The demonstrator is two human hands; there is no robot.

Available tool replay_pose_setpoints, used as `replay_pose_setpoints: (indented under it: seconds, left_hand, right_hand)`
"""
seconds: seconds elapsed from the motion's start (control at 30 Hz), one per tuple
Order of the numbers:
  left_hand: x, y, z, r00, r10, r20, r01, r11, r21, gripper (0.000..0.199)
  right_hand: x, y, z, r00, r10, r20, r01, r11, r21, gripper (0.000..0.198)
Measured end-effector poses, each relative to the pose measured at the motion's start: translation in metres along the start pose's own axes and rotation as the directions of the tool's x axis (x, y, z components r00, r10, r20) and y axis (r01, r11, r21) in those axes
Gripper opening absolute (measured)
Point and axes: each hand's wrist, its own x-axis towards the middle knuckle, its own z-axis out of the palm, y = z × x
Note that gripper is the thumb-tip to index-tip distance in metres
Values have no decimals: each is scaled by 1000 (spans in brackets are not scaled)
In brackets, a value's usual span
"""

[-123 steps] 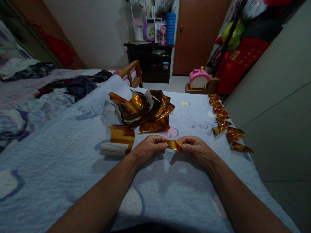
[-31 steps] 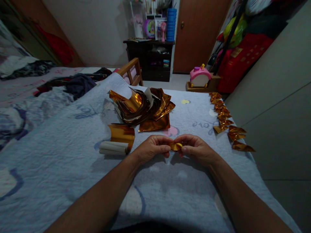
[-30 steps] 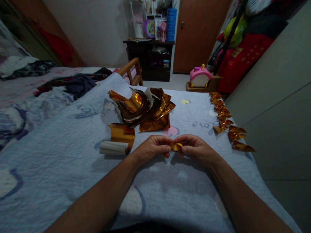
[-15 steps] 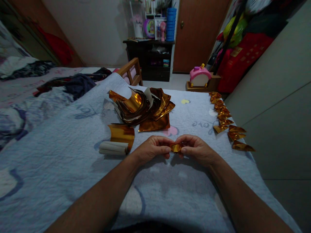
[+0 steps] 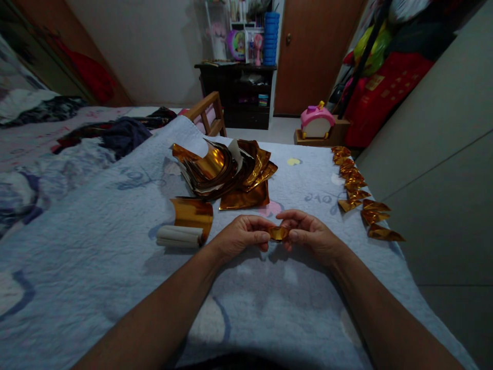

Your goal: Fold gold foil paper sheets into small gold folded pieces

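Between my two hands is a small folded piece of gold foil paper, held just above the bedspread. My left hand pinches its left end between thumb and fingers. At the other end, my right hand grips it with the thumb and lower fingers, while the index finger is lifted off. Behind my left hand lies a curled gold sheet with a rolled white-backed bundle. Farther back rests a loose pile of gold foil sheets, bent and fanned out.
Several folded gold foil pieces line the right edge of the bedspread. Dark clothing lies at the left. Beyond the bed stand a wooden chair, a dark cabinet and a pink toy.
My right index finger has risen off the folded gold foil, showing more of it. My left hand stays almost still, and the piles have not moved.
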Motion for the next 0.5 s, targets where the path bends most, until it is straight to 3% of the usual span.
replay_pose_setpoints:
  seconds: [0.2,0.5]
  left_hand:
    - [0,2,0,998,32,-45,-31,999,18,36]
    - [-1,4,2,994,7,-109,-12,999,-39,37]
  right_hand:
    - [-1,2,-3,997,75,-18,-76,996,-45,27]
    - [-1,-1,-4,997,68,-31,-69,996,-59,29]
